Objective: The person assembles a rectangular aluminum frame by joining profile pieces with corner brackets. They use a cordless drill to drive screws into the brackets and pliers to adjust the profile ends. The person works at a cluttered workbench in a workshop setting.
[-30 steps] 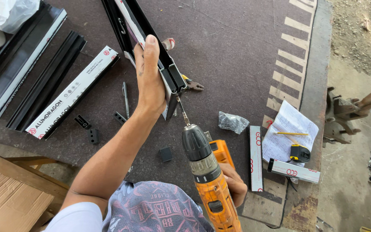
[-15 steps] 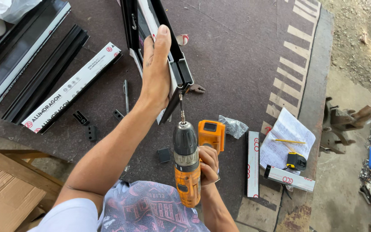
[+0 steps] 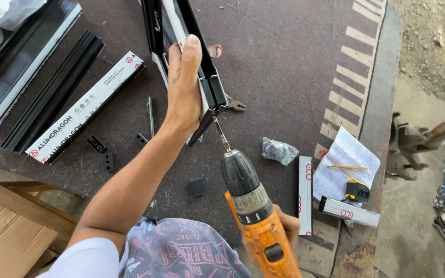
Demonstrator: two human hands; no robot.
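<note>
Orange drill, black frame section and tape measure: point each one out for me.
Orange drill (image 3: 246, 191): head view, on the grey chuck collar.
Black frame section (image 3: 213, 88): head view, on the bare end below the left hand.
Tape measure (image 3: 357, 191): head view, on its black and yellow case.

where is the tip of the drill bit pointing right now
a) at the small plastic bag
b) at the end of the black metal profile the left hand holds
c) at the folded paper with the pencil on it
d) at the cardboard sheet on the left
b: the orange drill in the right hand aims its bit at the cut end of the black metal profile, which the left hand steadies on the dark board.
</note>
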